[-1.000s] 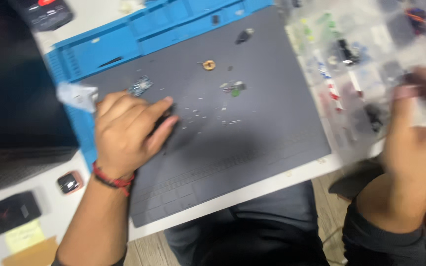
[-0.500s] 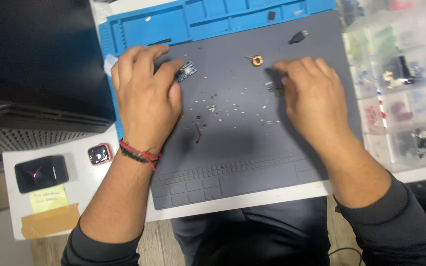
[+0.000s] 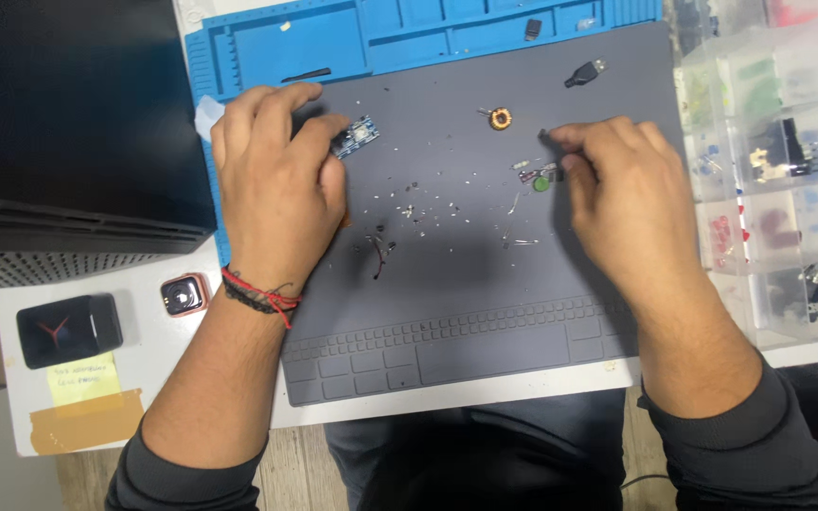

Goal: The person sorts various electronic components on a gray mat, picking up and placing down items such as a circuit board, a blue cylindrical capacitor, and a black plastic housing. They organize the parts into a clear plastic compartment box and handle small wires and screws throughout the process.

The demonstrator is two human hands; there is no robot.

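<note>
Both our hands down on grey work mat (image 3: pixel 485 322). Left hand (image 3: pixel 272 185) curled, fingertips pressing small blue circuit board (image 3: pixel 356 137) at mat's upper left. Right hand (image 3: pixel 622 194) pinching tiny component beside green LED (image 3: pixel 542 185); grip contents unclear. Copper toroid coil (image 3: pixel 500 118) just above, apart.

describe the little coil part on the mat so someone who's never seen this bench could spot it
Start from the grey work mat with the blue tray section along its far edge. Just below that blue edge, between the left hand and the right hand, lies a small ring-shaped coil. It is the only copper-orange ring; the bits nearby are grey specks and one green round piece.
</note>
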